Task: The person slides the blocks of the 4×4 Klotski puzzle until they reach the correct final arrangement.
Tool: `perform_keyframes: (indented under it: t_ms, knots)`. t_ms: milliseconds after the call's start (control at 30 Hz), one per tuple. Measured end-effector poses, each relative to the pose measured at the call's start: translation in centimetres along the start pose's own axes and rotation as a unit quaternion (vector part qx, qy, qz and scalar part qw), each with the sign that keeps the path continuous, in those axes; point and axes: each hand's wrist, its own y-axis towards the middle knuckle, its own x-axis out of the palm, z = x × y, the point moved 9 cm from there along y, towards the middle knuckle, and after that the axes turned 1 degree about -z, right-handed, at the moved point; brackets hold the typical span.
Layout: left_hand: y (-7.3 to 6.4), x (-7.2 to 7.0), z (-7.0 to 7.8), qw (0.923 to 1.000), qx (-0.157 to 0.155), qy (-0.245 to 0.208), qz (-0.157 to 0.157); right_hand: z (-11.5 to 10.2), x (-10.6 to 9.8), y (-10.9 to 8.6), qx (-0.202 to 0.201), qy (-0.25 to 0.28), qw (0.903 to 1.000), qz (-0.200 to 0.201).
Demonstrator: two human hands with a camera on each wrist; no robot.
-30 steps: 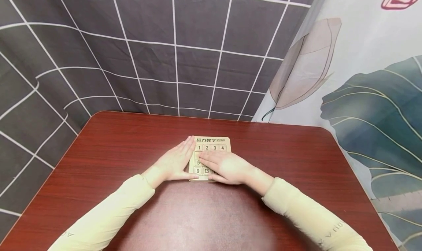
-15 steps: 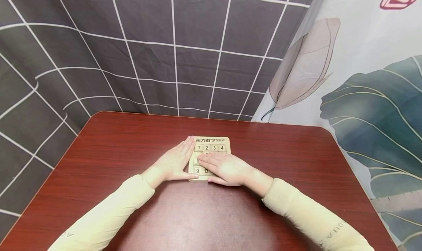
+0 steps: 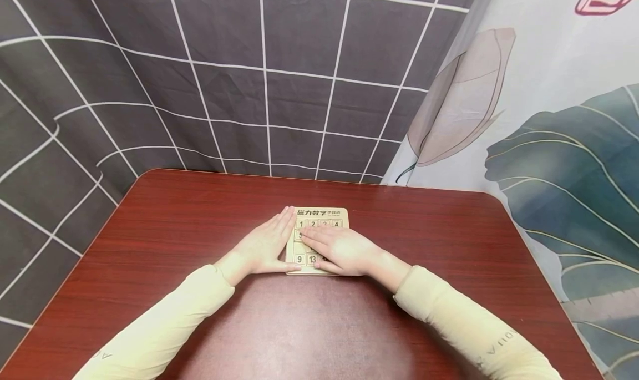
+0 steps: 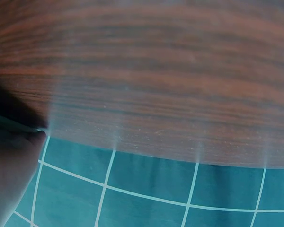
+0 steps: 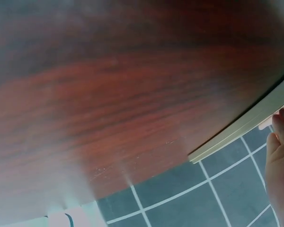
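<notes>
A pale sliding number puzzle (image 3: 321, 213) lies flat on the table, with dark lettering above its numbered tiles. My left hand (image 3: 264, 246) braces it, straight fingers along the left edge and thumb at the lower left corner. Over the board's right side lies my right hand (image 3: 344, 251), its extended fingertips touching the tiles near the number 5 tile (image 3: 299, 235). That hand covers several tiles in the middle and right. In the right wrist view, the board's side edge (image 5: 241, 124) runs beside the fingers. The left wrist view shows only part of the left hand (image 4: 12, 170).
The dark red wooden table (image 3: 199, 213) has rounded far corners. A grey curtain with a white grid (image 3: 299, 97) hangs behind it. To the right hangs a pale curtain with leaf prints (image 3: 559, 147).
The number 5 tile has slid up toward the top row, under the right fingertips. The right hand has shifted slightly upward. The left hand and the board have stayed in place.
</notes>
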Motion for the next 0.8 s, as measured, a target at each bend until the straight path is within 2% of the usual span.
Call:
perform_keyframes:
  t_ms: [200, 333, 533, 800]
  knots:
    - [-0.1, -0.1, 0.1, 1.0, 0.001, -0.002, 0.002, -1.9, -0.5, -1.0, -0.045, -0.007, 0.9982, 0.038]
    - [-0.1, -0.3, 0.1, 0.9999, 0.003, -0.001, 0.01, -3.2, -0.7, -1.6, -0.064, -0.013, 0.9969, 0.043]
    - [0.0, -0.1, 0.0, 0.9999, 0.006, 0.008, 0.014, -3.8, -0.5, -1.9, -0.068, -0.024, 0.9968, 0.035]
    - [0.0, 0.0, 0.0, 1.0, 0.004, 0.005, 0.007, -2.9, -0.2, -1.5, -0.059, -0.036, 0.997, 0.033]
